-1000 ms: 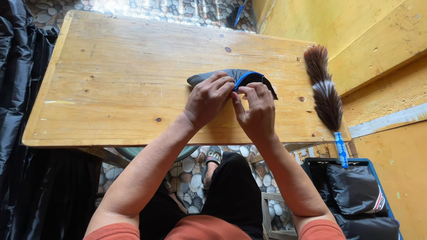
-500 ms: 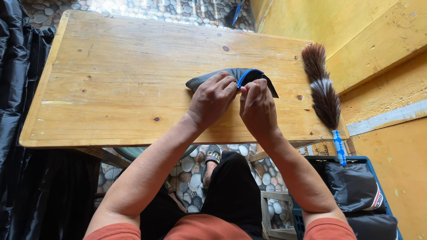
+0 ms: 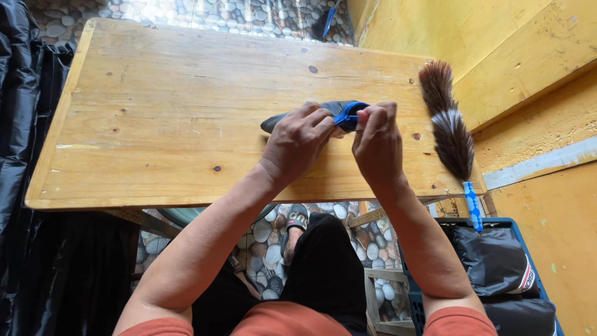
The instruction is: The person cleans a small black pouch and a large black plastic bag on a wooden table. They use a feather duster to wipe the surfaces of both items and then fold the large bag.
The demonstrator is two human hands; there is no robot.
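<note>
Both hands' fingers (image 3: pixel 323 118) pinching dark pouch (image 3: pixel 292 115)

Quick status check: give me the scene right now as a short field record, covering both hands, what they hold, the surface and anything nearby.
surface: wooden table, pale planks with knots
left hand: left hand gripping the dark fabric piece from above
right hand: right hand pinching the blue trim at the fabric's right end
fabric state: lying on the table, mostly covered by both hands
nearby right: feather duster with blue handle, lying along the table's right edge, apart from the hands
below right: blue crate holding dark bags
floor: pebble-patterned
</note>
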